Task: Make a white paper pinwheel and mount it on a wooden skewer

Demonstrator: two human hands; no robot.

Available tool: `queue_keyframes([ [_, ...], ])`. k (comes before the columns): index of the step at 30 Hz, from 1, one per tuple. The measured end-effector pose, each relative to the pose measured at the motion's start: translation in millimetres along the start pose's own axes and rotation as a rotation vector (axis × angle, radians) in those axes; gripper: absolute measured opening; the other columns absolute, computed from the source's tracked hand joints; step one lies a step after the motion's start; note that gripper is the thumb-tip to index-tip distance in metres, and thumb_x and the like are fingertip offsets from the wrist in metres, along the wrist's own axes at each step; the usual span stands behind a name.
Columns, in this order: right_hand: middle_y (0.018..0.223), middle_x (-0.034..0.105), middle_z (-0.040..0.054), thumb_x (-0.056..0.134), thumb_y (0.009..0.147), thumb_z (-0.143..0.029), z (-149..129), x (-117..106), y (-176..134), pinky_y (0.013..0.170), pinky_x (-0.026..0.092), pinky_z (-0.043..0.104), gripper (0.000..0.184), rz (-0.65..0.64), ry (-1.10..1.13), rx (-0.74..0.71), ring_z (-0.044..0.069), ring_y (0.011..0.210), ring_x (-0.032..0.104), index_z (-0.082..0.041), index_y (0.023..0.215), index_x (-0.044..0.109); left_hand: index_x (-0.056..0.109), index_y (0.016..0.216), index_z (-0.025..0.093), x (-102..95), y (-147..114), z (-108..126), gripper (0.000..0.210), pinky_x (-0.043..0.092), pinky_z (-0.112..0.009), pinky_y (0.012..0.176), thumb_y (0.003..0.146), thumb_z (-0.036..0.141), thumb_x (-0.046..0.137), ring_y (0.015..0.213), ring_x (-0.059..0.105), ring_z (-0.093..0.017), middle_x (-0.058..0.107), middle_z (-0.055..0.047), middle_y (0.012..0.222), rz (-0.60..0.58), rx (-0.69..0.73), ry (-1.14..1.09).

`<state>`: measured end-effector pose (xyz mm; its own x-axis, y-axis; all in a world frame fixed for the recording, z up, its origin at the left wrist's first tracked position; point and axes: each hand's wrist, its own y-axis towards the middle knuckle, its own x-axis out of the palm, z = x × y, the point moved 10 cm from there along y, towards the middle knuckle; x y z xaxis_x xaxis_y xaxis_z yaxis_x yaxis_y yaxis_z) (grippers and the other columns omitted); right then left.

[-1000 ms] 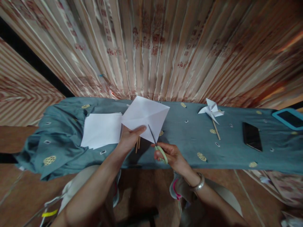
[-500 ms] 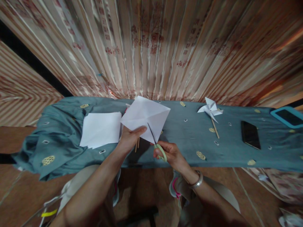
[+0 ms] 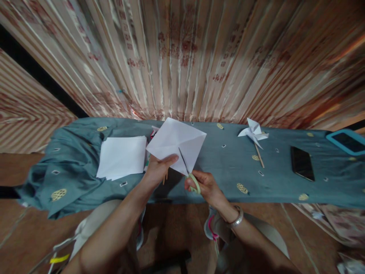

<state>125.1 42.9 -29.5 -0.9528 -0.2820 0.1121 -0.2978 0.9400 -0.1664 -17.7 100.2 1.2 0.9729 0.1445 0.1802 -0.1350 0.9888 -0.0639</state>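
Note:
A creased square sheet of white paper [image 3: 182, 137] is held up over the cloth, one corner turned toward me. My left hand [image 3: 159, 167] pinches it near its lower left edge, thumb on top and fingers hidden underneath. In my right hand [image 3: 207, 186] are scissors [image 3: 194, 184] with pale green handles. Their dark blade lies over the paper, running from the near corner toward the middle; the other blade is hidden below. To the left lies a stack of white paper [image 3: 122, 156]. Thin wooden sticks [image 3: 165, 177] show partly beneath the held sheet.
A white paper pinwheel [image 3: 253, 133] on a stick lies to the right, beside a black phone [image 3: 302, 163] and a blue-framed device [image 3: 346, 140]. Blue-green patterned cloth [image 3: 222, 163] covers the narrow table. A pleated curtain [image 3: 182, 57] hangs behind it.
The paper and my left hand have shifted very slightly right and toward me. The scissors keep nearly the same place on the sheet, still in my right hand.

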Motion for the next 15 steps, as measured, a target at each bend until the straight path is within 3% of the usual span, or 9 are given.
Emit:
queue_keyframes([
  [15,0.058,0.058,-0.0010,0.073,0.069,-0.062,-1.2,-3.9,-2.8,0.053,0.042,0.024,0.046,0.002,0.001,0.011,0.009,0.053,0.049,-0.018,0.064,0.062,0.069,0.094,0.013,3.2,-0.6,-1.6,0.045,0.057,-0.036,0.078,0.052,0.024,0.081,0.080,0.069,-0.023,0.074,-0.007,0.086,0.003,-0.005,0.019],
])
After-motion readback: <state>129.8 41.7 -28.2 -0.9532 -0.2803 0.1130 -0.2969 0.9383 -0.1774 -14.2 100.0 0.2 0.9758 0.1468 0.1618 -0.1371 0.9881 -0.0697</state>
